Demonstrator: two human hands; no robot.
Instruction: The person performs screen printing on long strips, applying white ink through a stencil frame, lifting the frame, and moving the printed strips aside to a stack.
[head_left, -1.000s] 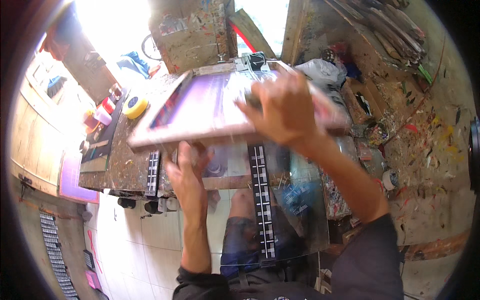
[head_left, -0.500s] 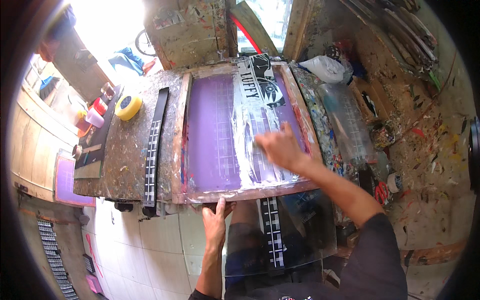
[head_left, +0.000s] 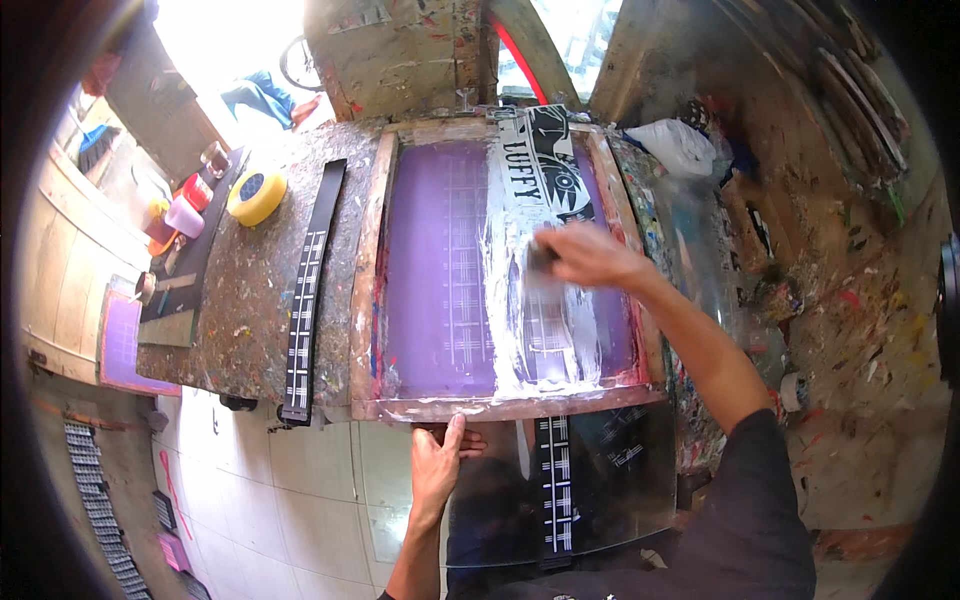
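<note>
A wooden-framed printing screen [head_left: 430, 300] with purple mesh lies on the worktable. White ink [head_left: 505, 330] runs in a thick streak down its right half. My right hand [head_left: 590, 255], smeared by motion, is closed on a dark squeegee [head_left: 542, 256] over the inked mesh; the hand hides much of the tool. Below the near rail, my left hand [head_left: 440, 460] grips the frame, thumb up against the edge and fingers under it. A black-and-white printed sheet [head_left: 545, 165] covers the far right of the mesh. From under the frame a black strip with white line patterns [head_left: 556, 490] sticks out towards me.
Another patterned black strip [head_left: 312, 300] lies left of the screen, near a yellow tape roll [head_left: 257, 195]. Red and pink cups [head_left: 185, 215] stand farther left. A white plastic bag [head_left: 675, 147] sits at the back right. A second purple screen [head_left: 130, 340] leans at the left.
My right hand has moved away from me along the white streak with the squeegee, towards the printed sheet. My left hand keeps its grip on the near rail. The view has shifted slightly.
</note>
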